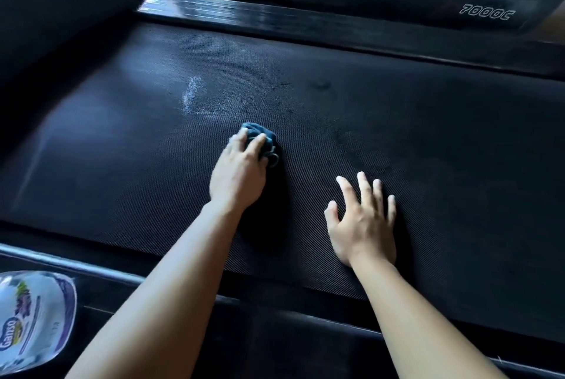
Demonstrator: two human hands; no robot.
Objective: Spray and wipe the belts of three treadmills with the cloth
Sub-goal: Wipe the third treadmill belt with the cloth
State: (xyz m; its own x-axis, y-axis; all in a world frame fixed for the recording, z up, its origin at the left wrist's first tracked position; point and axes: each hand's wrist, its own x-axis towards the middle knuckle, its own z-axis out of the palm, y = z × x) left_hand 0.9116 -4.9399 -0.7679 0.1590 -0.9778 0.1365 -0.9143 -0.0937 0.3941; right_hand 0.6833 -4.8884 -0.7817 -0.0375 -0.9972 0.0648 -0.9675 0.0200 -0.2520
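A black textured treadmill belt (397,121) fills the middle of the view. My left hand (238,170) grips a bunched dark blue cloth (263,138) and presses it on the belt near the centre. A whitish wet spray patch (198,97) lies just beyond and left of the cloth. My right hand (363,219) rests flat on the belt with its fingers spread, to the right of the cloth and closer to me. A clear spray bottle (33,320) with a purple label lies at the bottom left, beside the near side rail.
The near side rail (91,268) runs along the bottom edge of the belt. The far side rail (275,17) is glossy black, with the motor cover marked "7000C" (486,13) at the upper right. A dark upright part of the frame (61,5) rises at the upper left.
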